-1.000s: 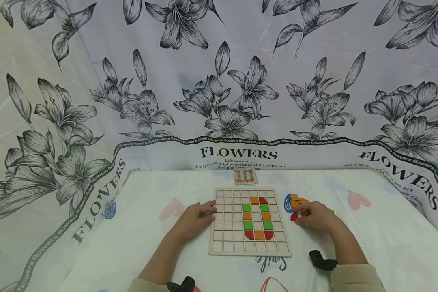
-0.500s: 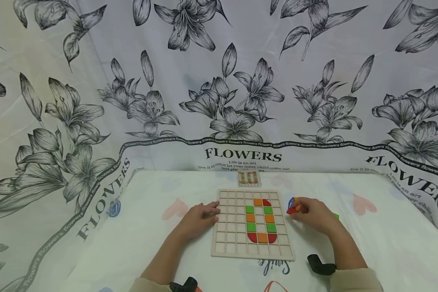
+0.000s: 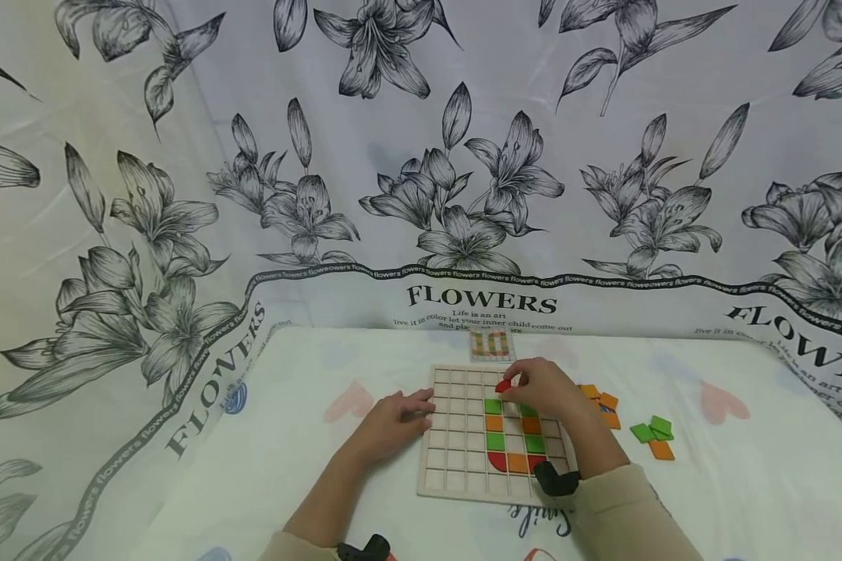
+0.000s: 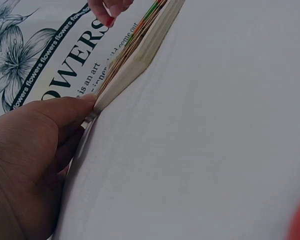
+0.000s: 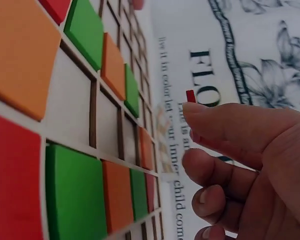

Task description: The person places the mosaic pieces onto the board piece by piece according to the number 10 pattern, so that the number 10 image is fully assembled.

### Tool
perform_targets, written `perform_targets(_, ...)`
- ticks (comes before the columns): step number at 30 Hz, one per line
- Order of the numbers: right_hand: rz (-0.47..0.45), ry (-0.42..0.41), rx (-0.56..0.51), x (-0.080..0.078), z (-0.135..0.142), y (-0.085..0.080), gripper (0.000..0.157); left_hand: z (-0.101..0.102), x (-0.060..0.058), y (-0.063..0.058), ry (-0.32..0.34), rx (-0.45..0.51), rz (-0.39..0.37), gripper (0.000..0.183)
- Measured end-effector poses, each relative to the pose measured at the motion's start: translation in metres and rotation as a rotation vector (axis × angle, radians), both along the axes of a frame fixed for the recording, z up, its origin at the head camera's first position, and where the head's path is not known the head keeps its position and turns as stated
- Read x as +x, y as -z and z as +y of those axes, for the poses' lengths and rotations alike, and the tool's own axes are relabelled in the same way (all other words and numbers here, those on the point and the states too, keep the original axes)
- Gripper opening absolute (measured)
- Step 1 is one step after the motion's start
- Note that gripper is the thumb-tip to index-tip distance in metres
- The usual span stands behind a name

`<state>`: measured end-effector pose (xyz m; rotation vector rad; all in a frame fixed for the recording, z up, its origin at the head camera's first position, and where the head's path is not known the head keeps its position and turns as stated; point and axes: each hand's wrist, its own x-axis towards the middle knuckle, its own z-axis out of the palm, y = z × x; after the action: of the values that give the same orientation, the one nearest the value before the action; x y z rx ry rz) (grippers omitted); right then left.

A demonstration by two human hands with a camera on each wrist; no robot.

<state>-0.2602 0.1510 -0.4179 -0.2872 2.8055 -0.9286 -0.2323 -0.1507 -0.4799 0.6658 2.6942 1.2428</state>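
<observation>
A wooden grid board (image 3: 456,458) lies on the table with green, orange and red tiles set in a ring on its right half. Above its upper part, my right hand (image 3: 543,387) pinches a red tile (image 3: 503,386) between thumb and finger. The right wrist view shows only a sliver of that red tile (image 5: 190,96) past the fingertip, apart from the board. The hand and forearm cover some right-side tiles in the head view. My left hand (image 3: 390,427) touches the board's left edge with its fingers; in the left wrist view the thumb (image 4: 72,107) lies against that edge.
Loose orange tiles (image 3: 589,391) lie right of the board, partly behind my right forearm. Farther right are green tiles (image 3: 661,425) and an orange tile (image 3: 662,449). A small pattern card (image 3: 492,344) lies behind the board, before a flower-printed cloth (image 3: 456,179).
My right hand has picked up the red tile from the loose pile and carried it left over the board. The left hand stays at the board's edge. The head view has shifted slightly.
</observation>
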Motion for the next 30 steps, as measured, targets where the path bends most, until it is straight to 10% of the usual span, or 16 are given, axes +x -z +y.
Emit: perform_targets(30,-0.071,-0.026,0.096,-0.017,-0.013,0.011,0.021,0.002,0.0,-0.002,-0.033,-0.013,-0.027,0.026)
